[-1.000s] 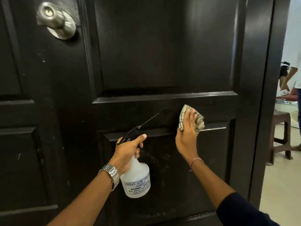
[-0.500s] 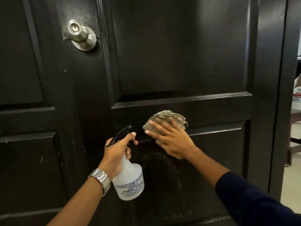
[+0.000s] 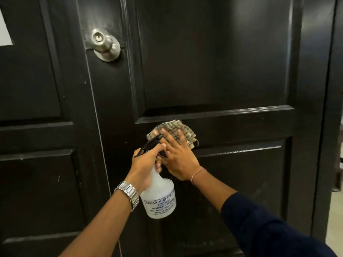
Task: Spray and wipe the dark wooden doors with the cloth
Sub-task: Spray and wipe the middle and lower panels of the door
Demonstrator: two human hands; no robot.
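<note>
Checked cloth [image 3: 178, 131] pressed flat under right hand [image 3: 178, 154], possibly mid-wipe, dark door [image 3: 213, 62]

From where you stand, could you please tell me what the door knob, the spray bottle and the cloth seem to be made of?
Door knob: brushed silvery metal, judging by its dull sheen.
Spray bottle: translucent whitish plastic body with a printed label; black, probably plastic, trigger head.
Cloth: soft woven fabric, pale with a dark check, bunched under the fingers.
</note>
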